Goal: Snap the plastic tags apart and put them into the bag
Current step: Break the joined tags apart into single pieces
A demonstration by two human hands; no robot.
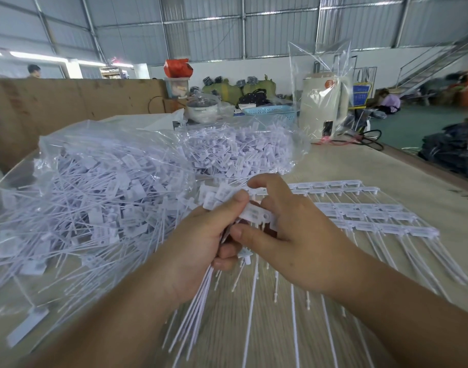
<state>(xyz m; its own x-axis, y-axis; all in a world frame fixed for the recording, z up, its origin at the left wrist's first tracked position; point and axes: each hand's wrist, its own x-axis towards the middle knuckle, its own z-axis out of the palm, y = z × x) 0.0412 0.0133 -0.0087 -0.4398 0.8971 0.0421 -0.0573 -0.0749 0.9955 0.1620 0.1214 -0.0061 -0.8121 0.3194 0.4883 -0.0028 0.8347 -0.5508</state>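
A bunch of white tags is held in the left hand grip; a joined tag strip is pinched by the right hand, w/ the clear bag of loose tags at left on the table.

A warehouse workshop: corrugated metal roof, steel staircase, stuffed sacks along the wall, cardboard sheets.

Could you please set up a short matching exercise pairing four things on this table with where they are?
Things:
1. clear bag of loose tags
2. joined tag strips
3. blue basket
4. bundle of snapped tags

Places:
A. far end of the table
B. flat on the table, right of the hands
C. gripped in the left hand
D. left of the hands

Pairs: 1-D, 2-B, 3-A, 4-C
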